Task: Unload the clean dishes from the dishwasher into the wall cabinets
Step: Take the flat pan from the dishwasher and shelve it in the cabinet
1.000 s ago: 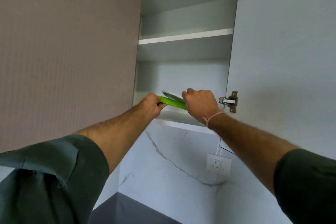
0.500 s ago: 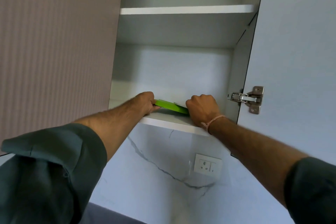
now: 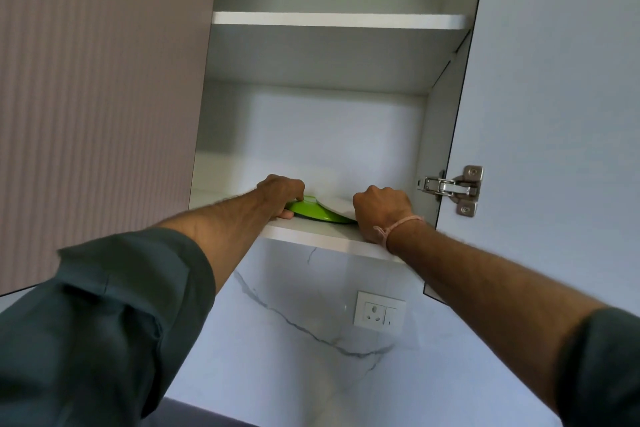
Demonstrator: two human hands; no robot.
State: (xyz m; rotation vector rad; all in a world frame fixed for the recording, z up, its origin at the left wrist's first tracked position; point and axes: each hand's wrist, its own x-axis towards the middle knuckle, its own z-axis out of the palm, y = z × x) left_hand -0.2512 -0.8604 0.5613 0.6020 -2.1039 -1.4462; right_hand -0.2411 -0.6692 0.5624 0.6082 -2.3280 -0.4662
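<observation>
We hold a glossy, shallow green plate (image 3: 317, 212) at the front edge of the smooth white bottom shelf (image 3: 311, 236) of the wall cabinet (image 3: 438, 135). Our left hand (image 3: 281, 192) curls its grip round the left rim. Our right hand (image 3: 381, 211), knuckles bent, grips the right rim, near the steel hinge (image 3: 450, 189).
</observation>
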